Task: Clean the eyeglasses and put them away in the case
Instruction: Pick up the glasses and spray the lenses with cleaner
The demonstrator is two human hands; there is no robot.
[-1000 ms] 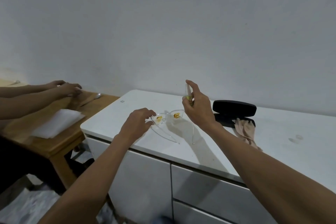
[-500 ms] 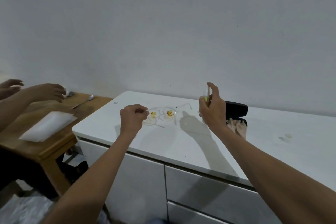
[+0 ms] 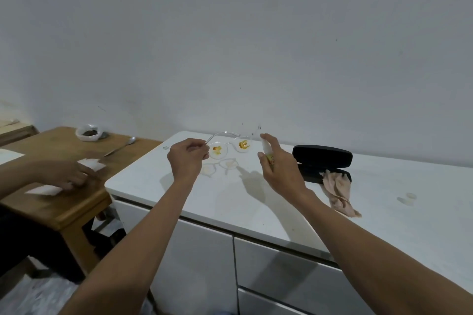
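Observation:
My left hand [image 3: 188, 161] pinches one temple of the clear-framed eyeglasses [image 3: 231, 147] and holds them up above the white cabinet top [image 3: 230, 202]. Both lenses carry orange-yellow smears. My right hand [image 3: 277, 163] grips a small white spray bottle [image 3: 266, 148] just right of the glasses, its index finger on the top and the nozzle facing the lenses. The black glasses case [image 3: 323, 158] lies open behind my right hand, against the wall. A beige cleaning cloth [image 3: 337, 193] hangs out of the case onto the top.
A wooden table [image 3: 64, 202] stands to the left with a spoon [image 3: 120, 147], a small bagged bowl [image 3: 88, 133] and white paper; another person's hand [image 3: 67, 176] rests there. A small pale cap-like piece [image 3: 410, 197] lies on the cabinet's right side. Drawer fronts lie below.
My left hand has lifted the glasses off the cabinet top into the air. My right hand brought the spray bottle back beside them. The other person's hands moved nearer on the wooden table.

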